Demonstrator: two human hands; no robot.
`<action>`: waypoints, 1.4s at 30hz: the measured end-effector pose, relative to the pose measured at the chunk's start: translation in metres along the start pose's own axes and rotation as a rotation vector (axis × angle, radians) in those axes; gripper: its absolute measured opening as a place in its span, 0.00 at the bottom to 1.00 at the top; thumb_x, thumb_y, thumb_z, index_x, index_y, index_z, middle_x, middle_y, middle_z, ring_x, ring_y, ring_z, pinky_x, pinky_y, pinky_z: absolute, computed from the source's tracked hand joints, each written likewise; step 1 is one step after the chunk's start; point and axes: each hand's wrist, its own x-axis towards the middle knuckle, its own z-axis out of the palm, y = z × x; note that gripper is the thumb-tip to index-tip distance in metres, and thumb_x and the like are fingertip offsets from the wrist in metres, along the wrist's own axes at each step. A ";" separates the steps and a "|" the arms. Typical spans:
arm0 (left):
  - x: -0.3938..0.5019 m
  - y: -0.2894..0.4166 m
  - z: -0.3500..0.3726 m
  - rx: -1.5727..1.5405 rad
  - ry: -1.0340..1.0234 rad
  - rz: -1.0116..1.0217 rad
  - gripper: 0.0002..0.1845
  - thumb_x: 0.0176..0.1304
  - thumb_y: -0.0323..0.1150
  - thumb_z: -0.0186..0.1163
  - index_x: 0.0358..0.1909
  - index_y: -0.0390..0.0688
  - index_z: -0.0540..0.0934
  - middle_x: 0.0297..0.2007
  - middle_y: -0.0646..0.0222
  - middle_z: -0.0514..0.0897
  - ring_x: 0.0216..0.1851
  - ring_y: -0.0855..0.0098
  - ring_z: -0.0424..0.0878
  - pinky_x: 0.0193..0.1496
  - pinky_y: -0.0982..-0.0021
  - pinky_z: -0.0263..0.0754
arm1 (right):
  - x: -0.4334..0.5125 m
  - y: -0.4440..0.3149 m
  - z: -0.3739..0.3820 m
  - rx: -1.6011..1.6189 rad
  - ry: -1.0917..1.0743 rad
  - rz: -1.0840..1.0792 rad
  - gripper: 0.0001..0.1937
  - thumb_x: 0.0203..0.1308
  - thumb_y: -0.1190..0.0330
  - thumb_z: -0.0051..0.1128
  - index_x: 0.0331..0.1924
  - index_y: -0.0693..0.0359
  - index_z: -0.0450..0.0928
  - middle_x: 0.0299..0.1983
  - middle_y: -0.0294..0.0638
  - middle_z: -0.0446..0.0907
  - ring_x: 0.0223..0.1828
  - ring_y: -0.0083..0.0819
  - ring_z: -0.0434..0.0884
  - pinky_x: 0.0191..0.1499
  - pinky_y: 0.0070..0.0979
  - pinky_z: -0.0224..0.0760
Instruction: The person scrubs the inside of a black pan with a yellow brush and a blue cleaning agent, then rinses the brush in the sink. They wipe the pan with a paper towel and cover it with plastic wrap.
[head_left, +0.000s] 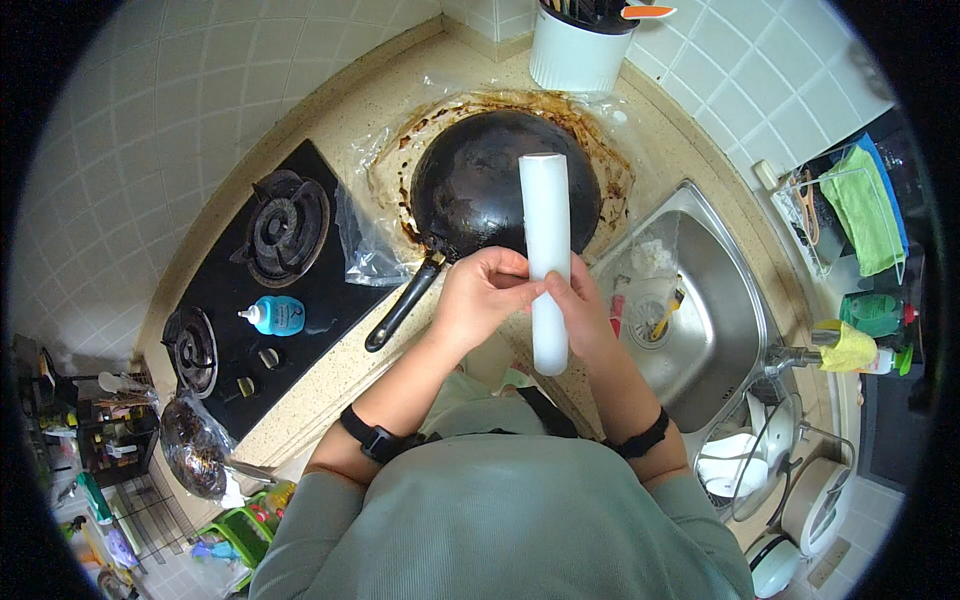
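Upright in the picture, a white roll (550, 217) of what looks like thin plastic film or bags is held over the counter's front edge. My right hand (583, 311) grips it around the lower half, thumb across the front. From the other side, my left hand (484, 289) pinches at the roll's left edge with thumb and fingers; the fingertips are partly hidden. Behind the roll lies a dark wok (480, 172), seemingly bottom up, its black handle (405, 300) pointing towards me. Under it spreads a clear plastic sheet (379, 251) with brown greasy stains (615, 172).
A black gas hob (315, 300) on the left carries a blue bottle (277, 315). To the right is a steel sink (720, 322) with a yellow-handled brush (667, 315) and clear plastic inside. A white utensil holder (581, 56) stands at the back, dishes (731, 465) at lower right.
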 end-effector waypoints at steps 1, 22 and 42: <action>0.001 0.000 0.000 0.049 0.033 -0.021 0.05 0.56 0.19 0.62 0.36 0.34 0.79 0.33 0.65 0.84 0.34 0.78 0.82 0.40 0.76 0.78 | 0.000 0.001 0.002 -0.054 -0.014 -0.043 0.18 0.67 0.60 0.49 0.55 0.61 0.64 0.38 0.39 0.75 0.33 0.24 0.78 0.31 0.23 0.75; -0.011 -0.028 0.012 0.204 0.103 0.128 0.09 0.56 0.27 0.67 0.39 0.36 0.81 0.29 0.68 0.83 0.30 0.80 0.80 0.34 0.77 0.74 | 0.001 -0.016 0.009 0.280 0.241 -0.105 0.17 0.70 0.58 0.45 0.54 0.58 0.61 0.41 0.44 0.75 0.40 0.34 0.78 0.44 0.35 0.75; -0.009 -0.009 0.014 0.220 0.242 0.121 0.06 0.56 0.25 0.65 0.36 0.35 0.83 0.28 0.68 0.83 0.27 0.80 0.79 0.31 0.78 0.74 | -0.010 -0.004 0.018 0.143 0.163 -0.119 0.22 0.65 0.64 0.55 0.59 0.60 0.62 0.45 0.35 0.72 0.45 0.22 0.71 0.49 0.24 0.67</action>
